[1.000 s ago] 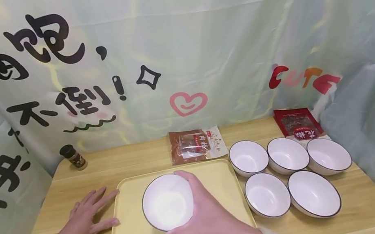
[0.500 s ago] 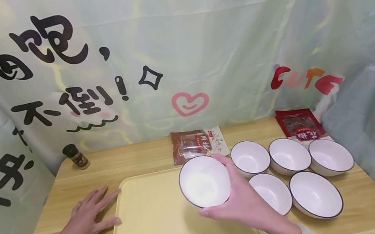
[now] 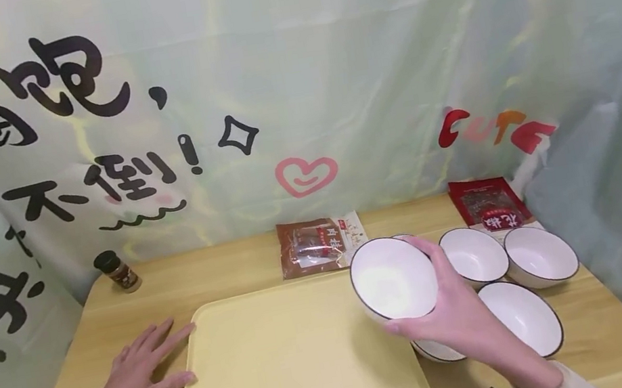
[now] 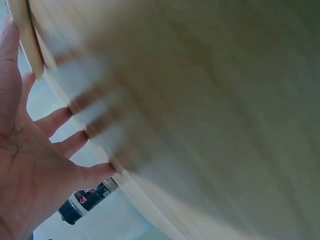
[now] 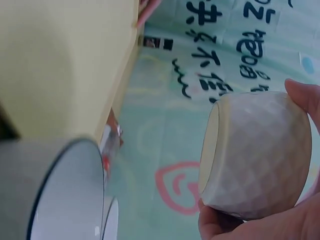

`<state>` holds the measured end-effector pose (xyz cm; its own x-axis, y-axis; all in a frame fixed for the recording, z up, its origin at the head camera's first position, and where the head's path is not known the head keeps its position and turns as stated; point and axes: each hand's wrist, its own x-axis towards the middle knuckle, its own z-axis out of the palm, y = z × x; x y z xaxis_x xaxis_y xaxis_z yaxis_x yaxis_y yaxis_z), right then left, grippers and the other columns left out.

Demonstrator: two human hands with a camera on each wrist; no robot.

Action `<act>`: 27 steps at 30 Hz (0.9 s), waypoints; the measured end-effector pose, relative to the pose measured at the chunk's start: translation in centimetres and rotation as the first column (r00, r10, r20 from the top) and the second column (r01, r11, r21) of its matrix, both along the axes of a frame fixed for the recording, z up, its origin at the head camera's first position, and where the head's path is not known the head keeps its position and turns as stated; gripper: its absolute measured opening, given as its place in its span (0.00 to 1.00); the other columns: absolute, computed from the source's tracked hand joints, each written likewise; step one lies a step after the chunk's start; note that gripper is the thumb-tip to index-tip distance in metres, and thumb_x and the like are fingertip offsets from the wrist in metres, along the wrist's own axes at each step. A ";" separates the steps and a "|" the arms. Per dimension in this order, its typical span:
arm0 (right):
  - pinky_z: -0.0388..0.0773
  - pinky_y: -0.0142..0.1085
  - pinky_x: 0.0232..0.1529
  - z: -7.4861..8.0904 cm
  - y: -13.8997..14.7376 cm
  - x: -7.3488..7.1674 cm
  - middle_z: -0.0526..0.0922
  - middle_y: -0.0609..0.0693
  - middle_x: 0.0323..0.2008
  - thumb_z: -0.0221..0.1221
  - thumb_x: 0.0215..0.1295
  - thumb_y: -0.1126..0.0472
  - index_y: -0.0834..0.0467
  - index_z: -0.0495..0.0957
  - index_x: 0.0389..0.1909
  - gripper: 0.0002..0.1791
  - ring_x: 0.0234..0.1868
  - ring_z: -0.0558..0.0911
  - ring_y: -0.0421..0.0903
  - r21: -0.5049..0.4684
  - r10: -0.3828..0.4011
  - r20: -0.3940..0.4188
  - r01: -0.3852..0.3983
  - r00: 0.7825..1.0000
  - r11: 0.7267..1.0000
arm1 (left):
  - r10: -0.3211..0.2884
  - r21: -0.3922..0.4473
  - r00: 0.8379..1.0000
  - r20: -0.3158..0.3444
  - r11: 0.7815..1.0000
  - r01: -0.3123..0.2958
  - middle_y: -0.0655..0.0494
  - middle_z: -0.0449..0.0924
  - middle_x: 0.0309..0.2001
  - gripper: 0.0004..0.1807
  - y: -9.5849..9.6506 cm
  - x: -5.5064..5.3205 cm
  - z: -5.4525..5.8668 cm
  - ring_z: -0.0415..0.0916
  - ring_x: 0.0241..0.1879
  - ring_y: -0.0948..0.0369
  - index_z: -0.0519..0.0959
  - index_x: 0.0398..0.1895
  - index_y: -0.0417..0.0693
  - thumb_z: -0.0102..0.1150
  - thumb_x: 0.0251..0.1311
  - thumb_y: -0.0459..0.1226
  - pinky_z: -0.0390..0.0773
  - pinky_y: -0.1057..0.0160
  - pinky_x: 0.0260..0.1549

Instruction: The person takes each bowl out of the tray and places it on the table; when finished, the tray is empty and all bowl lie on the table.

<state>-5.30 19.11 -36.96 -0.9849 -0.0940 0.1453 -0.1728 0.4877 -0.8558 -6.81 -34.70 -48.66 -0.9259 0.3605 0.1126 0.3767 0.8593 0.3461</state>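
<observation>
My right hand [image 3: 467, 315] holds a white bowl [image 3: 394, 278] with a dark rim, thumb on one side and fingers on the other. The bowl is raised over the tray's far right corner, its inside facing the head camera. In the right wrist view, the faceted outside and foot of that bowl [image 5: 260, 155] show. My left hand [image 3: 137, 374] rests at the left edge of a pale yellow tray [image 3: 290, 362], its fingers extended and spread. In the left wrist view, the fingertips of the left hand [image 4: 40, 165] reach down to the wooden tabletop and the tray's edge.
Right of the tray stand several matching bowls [image 3: 523, 316], some partly hidden by the right hand and the held bowl. A brown spice packet [image 3: 319, 245] and a red packet [image 3: 488, 205] lie along the back. A black-capped spice jar [image 3: 119, 272] stands at the back left.
My right hand has carried the bowl rightward from above the tray's middle towards the group of bowls. The left hand has stayed at the tray's edge, and the head view has shifted slightly.
</observation>
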 end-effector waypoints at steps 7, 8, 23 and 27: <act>0.78 0.55 0.57 0.1 3.1 0.9 0.67 0.59 0.76 0.89 0.47 0.50 0.50 0.52 0.85 0.71 0.66 0.76 0.63 0.062 -0.104 0.032 0.102 0.994 0.993 | 0.003 0.016 1.000 -0.010 1.000 -0.003 0.31 0.65 0.78 0.46 -0.1 1.0 -0.1 0.60 0.73 0.25 0.69 0.84 0.69 0.78 0.62 0.57 0.57 0.15 0.55; 0.78 0.54 0.56 0.1 3.7 1.0 0.66 0.59 0.76 0.88 0.47 0.51 0.50 0.52 0.86 0.70 0.66 0.75 0.63 0.072 -0.111 0.029 0.109 0.993 0.991 | 0.001 0.021 1.000 -0.009 1.000 -0.001 0.30 0.65 0.78 0.47 -0.1 1.0 -0.1 0.60 0.73 0.25 0.69 0.84 0.69 0.78 0.62 0.57 0.57 0.15 0.55; 0.65 0.20 0.43 -1.4 12.5 1.3 0.55 0.67 0.79 0.83 0.58 0.58 0.56 0.44 0.88 0.68 0.66 0.65 0.66 0.114 -0.288 0.075 0.279 0.955 0.953 | 0.013 0.019 1.000 -0.013 1.000 -0.013 0.31 0.64 0.79 0.47 0.4 0.4 -0.1 0.60 0.73 0.26 0.68 0.84 0.68 0.78 0.62 0.56 0.57 0.17 0.55; 0.65 0.19 0.42 -1.7 14.6 1.6 0.54 0.68 0.78 0.80 0.63 0.57 0.52 0.41 0.89 0.66 0.64 0.64 0.56 0.104 -0.346 0.102 0.335 0.933 0.936 | 0.014 0.018 1.000 0.004 1.000 -0.014 0.32 0.63 0.79 0.47 0.3 0.2 0.1 0.60 0.73 0.26 0.69 0.84 0.69 0.78 0.62 0.56 0.57 0.17 0.56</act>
